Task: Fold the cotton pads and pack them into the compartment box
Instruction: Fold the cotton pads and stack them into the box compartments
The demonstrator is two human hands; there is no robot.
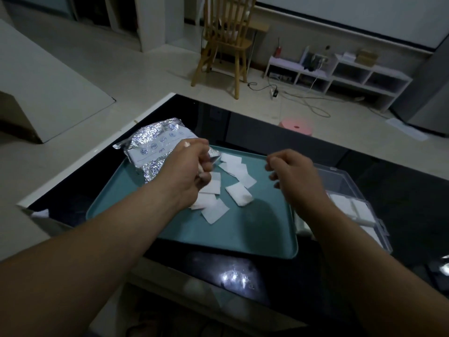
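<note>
Your left hand (188, 171) is curled shut, seemingly on a white square cotton pad, over the loose pads (239, 194) on the teal plastic tray (243, 239), while your half-curled right hand (295, 175) looks empty; fold next, then pack the clear compartment box (349, 188) at three o'clock.

The near half of the teal tray (243, 237) lies bare, so I can bring either hand in low from my side. Loose cotton pads (239, 194) clutter its middle, and the foil pack (155, 147) blocks the far left corner, overhanging the rim. My right hand (295, 176) hangs above the tray's right edge; just beyond it the clear compartment box (359, 210) stands, I think open, its near cells already filled white.
</note>
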